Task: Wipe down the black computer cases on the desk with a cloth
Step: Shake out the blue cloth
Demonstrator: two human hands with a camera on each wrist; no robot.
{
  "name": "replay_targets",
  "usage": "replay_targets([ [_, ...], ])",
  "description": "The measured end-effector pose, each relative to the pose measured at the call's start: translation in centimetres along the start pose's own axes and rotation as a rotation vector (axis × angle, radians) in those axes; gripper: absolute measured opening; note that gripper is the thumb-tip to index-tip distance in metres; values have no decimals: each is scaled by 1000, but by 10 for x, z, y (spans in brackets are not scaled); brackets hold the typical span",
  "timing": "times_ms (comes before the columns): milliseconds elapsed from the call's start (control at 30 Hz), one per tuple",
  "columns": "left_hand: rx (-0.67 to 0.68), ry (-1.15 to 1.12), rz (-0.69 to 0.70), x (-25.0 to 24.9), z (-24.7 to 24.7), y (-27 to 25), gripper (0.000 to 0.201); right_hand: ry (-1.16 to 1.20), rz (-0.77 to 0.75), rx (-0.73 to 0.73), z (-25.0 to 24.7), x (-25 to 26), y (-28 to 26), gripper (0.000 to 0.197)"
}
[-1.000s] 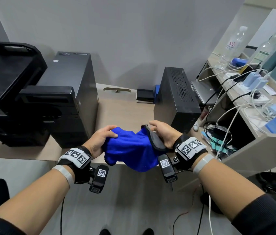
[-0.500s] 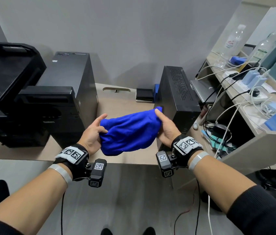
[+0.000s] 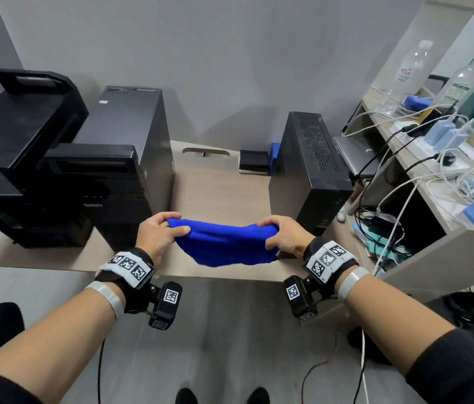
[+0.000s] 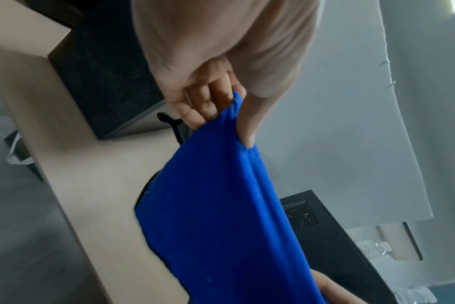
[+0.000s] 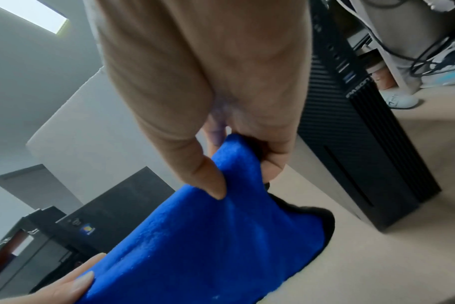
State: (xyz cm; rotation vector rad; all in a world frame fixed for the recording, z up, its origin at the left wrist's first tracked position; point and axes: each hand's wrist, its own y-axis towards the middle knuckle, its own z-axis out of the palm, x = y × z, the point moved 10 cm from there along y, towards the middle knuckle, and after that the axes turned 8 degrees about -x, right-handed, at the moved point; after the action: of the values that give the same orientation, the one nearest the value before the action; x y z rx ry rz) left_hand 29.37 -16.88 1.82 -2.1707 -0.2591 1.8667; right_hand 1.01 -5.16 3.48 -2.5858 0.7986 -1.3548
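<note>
A bright blue cloth [image 3: 225, 244] hangs stretched between both hands above the near edge of the beige desk [image 3: 218, 193]. My left hand [image 3: 161, 233] pinches its left end, thumb over fingers [image 4: 208, 107]. My right hand [image 3: 284, 236] grips the right end, thumb [image 5: 208, 179] on top of the cloth [image 5: 208, 246]. A tall black computer case [image 3: 133, 158] stands left of the hands, with a bulkier black case [image 3: 17, 147] beside it. A slim black case [image 3: 314, 167] stands upright just right of my right hand.
A small black box [image 3: 253, 161] and something blue sit at the desk's back. To the right, a shelf unit [image 3: 434, 199] holds tangled cables, chargers, boxes and plastic bottles [image 3: 407, 71]. The grey wall closes the back. My shoes and the floor show below the desk edge.
The cloth was bunched between my hands, then lifted; now both hands have turned palm-down, moved apart and pulled it out into a stretched band nearer the desk's front edge.
</note>
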Motion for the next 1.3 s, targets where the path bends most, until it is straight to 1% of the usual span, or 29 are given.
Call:
replay_targets([
  [67, 43, 97, 18, 4, 6, 2, 42, -66, 43, -55, -6, -15, 1, 45],
  [167, 175, 311, -9, 17, 24, 6, 56, -77, 83, -127, -16, -33, -2, 27],
  [200, 214, 411, -5, 20, 30, 6, 56, -82, 84, -154, -21, -39, -3, 21],
  [233, 251, 522, 12, 23, 35, 6, 53, -101, 82, -169, -25, -45, -4, 14],
  [267, 290, 617, 34, 27, 42, 5, 44, -121, 81, -184, -29, -51, -5, 9],
  [333, 341, 730, 72, 29, 55, -1, 13, -178, 112, -210, -38, -67, -11, 9],
  [367, 363, 735, 68, 30, 61, -5, 8, -209, 133, -234, -44, -76, -16, 12],
  [400, 396, 715, 61, 34, 70, -8, 15, -229, 159, -256, -50, -88, -19, 16],
  [467, 480, 616, -4, 47, 90, -15, 19, -165, 222, -283, -60, -115, -24, 22],
  [500, 513, 549, -63, 57, 102, -21, 20, -99, 261, -292, -63, -132, -29, 26],
  [600, 505, 298, -324, 86, 136, -47, 18, 59, 352, -343, -69, -173, -42, 39],
  [667, 502, 258, -410, 98, 165, -71, 16, 179, 409, -383, -70, -198, -50, 40],
  [700, 516, 256, -437, 102, 181, -84, 17, 250, 436, -394, -68, -205, -55, 37],
  [733, 545, 246, -459, 105, 201, -98, 19, 344, 454, -378, -64, -213, -57, 31],
  [767, 597, 223, -488, 108, 223, -113, 24, 460, 479, -302, -55, -215, -61, 25],
  [833, 738, 189, -527, 113, 266, -142, 45, 651, 490, -67, -32, -209, -67, 25],
  [867, 806, 175, -538, 115, 286, -152, 59, 661, 438, 18, -28, -204, -66, 26],
  [900, 842, 175, -543, 114, 303, -159, 69, 616, 369, 42, -31, -205, -64, 26],
  [933, 847, 173, -554, 116, 316, -161, 74, 532, 289, 3, -41, -211, -58, 28],
  [967, 811, 195, -541, 116, 325, -159, 73, 434, 226, -69, -57, -218, -52, 29],
  [1000, 760, 219, -499, 115, 335, -153, 63, 379, 200, -133, -74, -226, -47, 30],
  [1067, 633, 285, -357, 117, 341, -133, 22, 430, 230, -193, -94, -241, -42, 31],
  [1100, 604, 322, -273, 121, 347, -123, 42, 505, 255, -209, -104, -245, -41, 30],
  [1133, 620, 350, -216, 130, 355, -117, 71, 581, 289, -218, -111, -252, -39, 31],
  [1167, 661, 314, -198, 135, 365, -118, 87, 658, 316, -209, -116, -256, -38, 34],
  [1200, 701, 283, -193, 140, 375, -121, 87, 721, 345, -193, -119, -263, -35, 36],
  [1233, 741, 243, -194, 142, 386, -126, 74, 762, 364, -176, -122, -270, -32, 36],
  [1267, 741, 239, -205, 147, 394, -127, 57, 761, 381, -173, -127, -279, -28, 34],
  [1300, 710, 232, -208, 148, 399, -128, 41, 731, 398, -183, -131, -289, -25, 29],
])
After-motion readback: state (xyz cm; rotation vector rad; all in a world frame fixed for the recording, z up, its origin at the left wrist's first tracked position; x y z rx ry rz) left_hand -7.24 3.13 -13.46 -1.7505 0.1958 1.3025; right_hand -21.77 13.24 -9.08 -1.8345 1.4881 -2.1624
